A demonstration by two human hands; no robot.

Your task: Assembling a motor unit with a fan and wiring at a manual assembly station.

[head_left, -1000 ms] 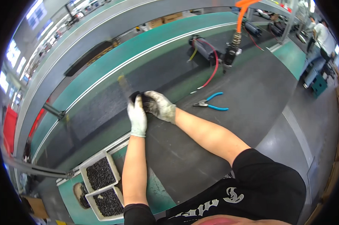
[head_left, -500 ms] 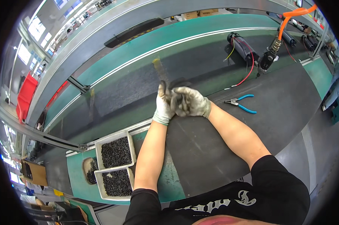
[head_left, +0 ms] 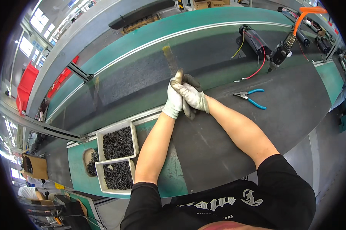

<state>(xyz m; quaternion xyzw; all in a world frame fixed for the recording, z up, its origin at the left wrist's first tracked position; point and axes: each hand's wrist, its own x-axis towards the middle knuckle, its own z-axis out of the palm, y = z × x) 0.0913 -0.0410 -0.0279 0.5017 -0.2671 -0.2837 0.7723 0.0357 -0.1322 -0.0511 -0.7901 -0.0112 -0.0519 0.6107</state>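
Observation:
My two hands are clasped together above the dark mat [head_left: 219,142] at its far edge, beside the conveyor belt. Both wear whitish knit gloves with grey, dirty fingers. My left hand [head_left: 174,96] is closed round my right hand [head_left: 194,96], whose fingers wrap the left in turn. The palms press together, so whatever may lie between them is hidden. To the right of them, pliers with blue handles [head_left: 253,99] lie spread on the mat, touched by neither hand.
Two white bins [head_left: 134,140] of small black parts and a smaller tray [head_left: 86,163] stand at the left. At the far right a black cylindrical motor [head_left: 255,40] with loose wires lies on the belt [head_left: 134,82]. A power screwdriver [head_left: 282,53] hangs on an orange hose [head_left: 300,23].
My hands were blurred in motion, the right palm partly showing; now they are clasped more tightly and a little farther away. The whole view has shifted slightly.

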